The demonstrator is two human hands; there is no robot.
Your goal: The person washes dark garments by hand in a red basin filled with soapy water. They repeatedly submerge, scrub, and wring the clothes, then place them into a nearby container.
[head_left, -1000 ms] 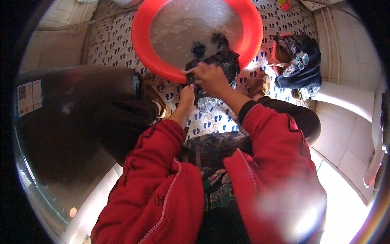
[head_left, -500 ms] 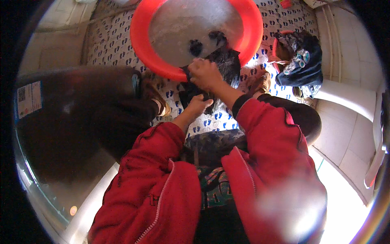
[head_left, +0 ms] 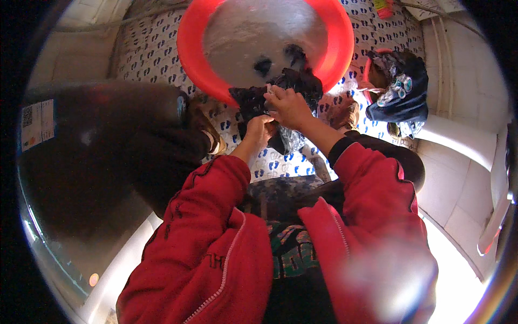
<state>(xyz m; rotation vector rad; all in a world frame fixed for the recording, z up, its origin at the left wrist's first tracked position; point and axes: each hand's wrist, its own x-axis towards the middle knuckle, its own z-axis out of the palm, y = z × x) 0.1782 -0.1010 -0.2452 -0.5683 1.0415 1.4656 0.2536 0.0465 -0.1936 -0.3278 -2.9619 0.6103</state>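
A wet dark garment [head_left: 303, 82] is draped over the near rim of a large red basin [head_left: 195, 63], and part of it hangs down outside. Cloudy water [head_left: 259, 32] fills the basin, with two dark bits of cloth showing at its surface. My right hand [head_left: 292, 109] is closed on the bunched fabric just outside the rim. Close beside it and a little nearer to me, my left hand [head_left: 259, 130] grips the same garment. The fingertips of both hands are partly hidden in the folds.
At the right, dark clothes [head_left: 402, 100] hang over a small red container [head_left: 368, 73]. A large glossy dark box-shaped object [head_left: 81, 178] with a white label stands at my left. A white pipe [head_left: 458, 135] runs along the right wall. Footprint-patterned flooring [head_left: 148, 56] surrounds the basin.
My left hand has moved slightly up, closer to the right hand. The right hand has shifted right and nearer to me, and the garment is more bunched over the rim.
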